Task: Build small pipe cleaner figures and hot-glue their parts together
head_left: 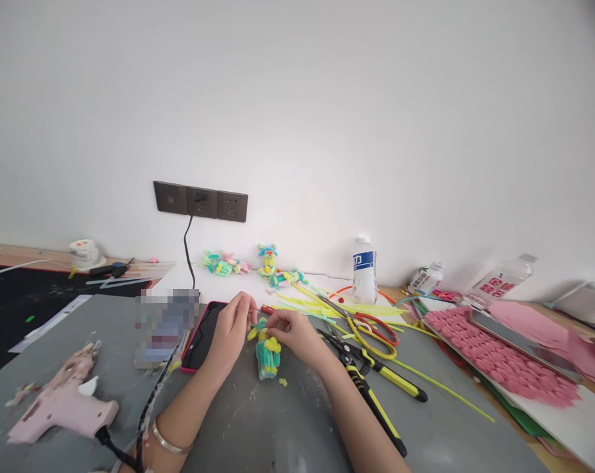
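Figurine (268, 360) between left hand (235, 323) and right hand (293, 334), top in right's pinch, left's grip unclear

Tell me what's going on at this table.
A person's left hand and right hand meet at the top of a small fuzzy teal-and-yellow figure on the gray tabletop; how firmly either holds it is unclear. Scissors and yellow-and-black pliers lie to the right, a pink glue gun to the left. More fuzzy figures sit near the wall.
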{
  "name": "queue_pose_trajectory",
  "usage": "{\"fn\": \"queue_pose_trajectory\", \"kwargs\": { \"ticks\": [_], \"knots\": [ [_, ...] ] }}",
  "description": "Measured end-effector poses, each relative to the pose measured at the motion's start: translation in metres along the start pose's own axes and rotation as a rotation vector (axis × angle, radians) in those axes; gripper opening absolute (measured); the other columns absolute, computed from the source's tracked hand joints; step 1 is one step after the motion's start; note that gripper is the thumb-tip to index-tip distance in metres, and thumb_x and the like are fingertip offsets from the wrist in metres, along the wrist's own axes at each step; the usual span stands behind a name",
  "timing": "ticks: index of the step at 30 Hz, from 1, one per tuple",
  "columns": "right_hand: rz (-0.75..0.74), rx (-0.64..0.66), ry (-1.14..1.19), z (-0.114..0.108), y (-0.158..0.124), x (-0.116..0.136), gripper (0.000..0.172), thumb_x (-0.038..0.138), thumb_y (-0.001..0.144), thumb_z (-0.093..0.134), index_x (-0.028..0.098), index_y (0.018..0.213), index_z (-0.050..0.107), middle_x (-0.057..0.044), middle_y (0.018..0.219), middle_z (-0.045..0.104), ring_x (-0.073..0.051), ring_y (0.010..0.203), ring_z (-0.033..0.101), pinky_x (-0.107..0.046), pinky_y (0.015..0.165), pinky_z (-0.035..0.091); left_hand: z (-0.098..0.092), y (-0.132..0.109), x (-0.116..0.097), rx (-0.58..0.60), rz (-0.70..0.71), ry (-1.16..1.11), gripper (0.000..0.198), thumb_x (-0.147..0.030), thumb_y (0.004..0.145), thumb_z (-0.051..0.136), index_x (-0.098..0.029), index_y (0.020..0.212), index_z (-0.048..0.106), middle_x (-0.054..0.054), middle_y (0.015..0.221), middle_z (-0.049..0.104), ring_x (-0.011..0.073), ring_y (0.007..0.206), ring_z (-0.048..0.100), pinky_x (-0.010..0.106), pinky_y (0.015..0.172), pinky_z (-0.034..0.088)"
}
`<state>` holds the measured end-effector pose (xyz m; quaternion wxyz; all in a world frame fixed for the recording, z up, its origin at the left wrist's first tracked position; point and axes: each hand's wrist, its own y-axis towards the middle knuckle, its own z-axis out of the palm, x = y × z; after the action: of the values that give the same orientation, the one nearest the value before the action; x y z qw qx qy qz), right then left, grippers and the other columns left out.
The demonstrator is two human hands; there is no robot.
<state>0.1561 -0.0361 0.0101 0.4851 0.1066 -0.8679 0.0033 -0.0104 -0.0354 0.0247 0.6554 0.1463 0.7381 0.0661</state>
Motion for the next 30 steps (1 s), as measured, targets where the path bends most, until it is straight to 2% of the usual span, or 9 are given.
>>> {"fn": "queue_pose_trajectory", "kwargs": {
  "ticks": [2, 5, 11, 13, 15, 18, 20, 26, 30],
  "knots": [
    [-0.008, -0.001, -0.020, -0.001, 0.001, -0.001, 0.009, 0.021, 0.075, 0.064, 0.019, 0.066, 0.065, 0.001, 0.065, 0.067, -0.014, 0.057, 0.052, -0.024, 0.055, 0.041, 0.000, 0.000, -0.002, 0.001, -0.002, -0.009, 0.037, -0.045, 0.098, 0.033, -0.022, 0.073, 0.047, -0.003, 0.061, 0.050, 0.0134, 0.054, 0.043, 0.026, 0.054, 0.034],
    [0.002, -0.068, -0.065, -0.010, -0.006, -0.002, 0.008, 0.023, 0.076, 0.063, 0.020, 0.068, 0.064, 0.000, 0.069, 0.065, -0.015, 0.061, 0.052, -0.027, 0.059, 0.041, 0.000, -0.001, -0.002, 0.005, -0.007, -0.021, 0.037, -0.045, 0.098, 0.033, -0.022, 0.074, 0.048, -0.003, 0.062, 0.050, 0.0131, 0.054, 0.043, 0.026, 0.054, 0.034],
    [0.027, -0.272, -0.162, -0.048, -0.039, -0.005, 0.011, 0.031, 0.078, 0.062, 0.021, 0.072, 0.064, -0.004, 0.081, 0.065, -0.019, 0.069, 0.054, -0.032, 0.067, 0.044, 0.001, -0.001, 0.002, -0.011, 0.017, -0.034, 0.037, -0.045, 0.098, 0.035, -0.021, 0.075, 0.050, -0.002, 0.064, 0.051, 0.0134, 0.056, 0.044, 0.026, 0.055, 0.035],
    [-0.002, -0.279, -0.162, -0.058, -0.051, -0.006, 0.013, 0.033, 0.080, 0.062, 0.022, 0.073, 0.064, -0.005, 0.086, 0.064, -0.022, 0.079, 0.059, -0.035, 0.075, 0.046, 0.002, -0.001, 0.004, -0.005, 0.021, -0.037, 0.037, -0.046, 0.098, 0.035, -0.021, 0.076, 0.050, -0.002, 0.064, 0.051, 0.0132, 0.055, 0.043, 0.026, 0.054, 0.034],
    [-0.010, -0.214, -0.171, -0.064, -0.060, -0.008, 0.012, 0.032, 0.079, 0.063, 0.022, 0.072, 0.066, -0.007, 0.093, 0.065, -0.026, 0.092, 0.060, -0.039, 0.086, 0.045, 0.002, 0.000, 0.005, 0.002, 0.020, -0.042, 0.037, -0.047, 0.098, 0.035, -0.021, 0.075, 0.049, -0.003, 0.063, 0.051, 0.0131, 0.054, 0.043, 0.026, 0.053, 0.034],
    [0.035, -0.133, -0.227, -0.065, -0.068, -0.014, 0.005, 0.027, 0.076, 0.067, 0.025, 0.077, 0.071, -0.008, 0.107, 0.065, -0.029, 0.105, 0.058, -0.046, 0.096, 0.040, 0.001, 0.000, 0.006, 0.007, 0.018, -0.031, 0.037, -0.047, 0.098, 0.036, -0.021, 0.076, 0.050, -0.003, 0.064, 0.052, 0.0132, 0.055, 0.044, 0.026, 0.054, 0.035],
    [0.052, -0.139, -0.248, -0.065, -0.071, -0.017, 0.008, 0.026, 0.075, 0.067, 0.025, 0.081, 0.073, -0.008, 0.109, 0.065, -0.031, 0.108, 0.057, -0.048, 0.097, 0.039, 0.001, 0.000, 0.007, 0.004, 0.020, -0.018, 0.036, -0.047, 0.098, 0.036, -0.021, 0.077, 0.050, -0.003, 0.064, 0.052, 0.0135, 0.055, 0.045, 0.026, 0.055, 0.035],
    [0.003, -0.258, -0.172, -0.063, -0.068, -0.014, 0.016, 0.033, 0.083, 0.057, 0.022, 0.085, 0.068, -0.009, 0.098, 0.068, -0.027, 0.097, 0.063, -0.042, 0.089, 0.046, 0.000, -0.001, 0.004, 0.006, 0.016, 0.000, 0.037, -0.047, 0.098, 0.034, -0.022, 0.076, 0.050, -0.002, 0.064, 0.053, 0.0141, 0.056, 0.045, 0.027, 0.056, 0.036],
    [-0.016, -0.208, -0.153, -0.048, -0.052, -0.007, 0.016, 0.032, 0.085, 0.055, 0.022, 0.087, 0.068, -0.008, 0.097, 0.070, -0.026, 0.095, 0.063, -0.039, 0.085, 0.047, 0.000, -0.001, 0.004, 0.005, 0.012, -0.004, 0.037, -0.047, 0.098, 0.035, -0.022, 0.076, 0.050, -0.002, 0.064, 0.052, 0.0143, 0.056, 0.045, 0.027, 0.055, 0.035]
  ]
}}
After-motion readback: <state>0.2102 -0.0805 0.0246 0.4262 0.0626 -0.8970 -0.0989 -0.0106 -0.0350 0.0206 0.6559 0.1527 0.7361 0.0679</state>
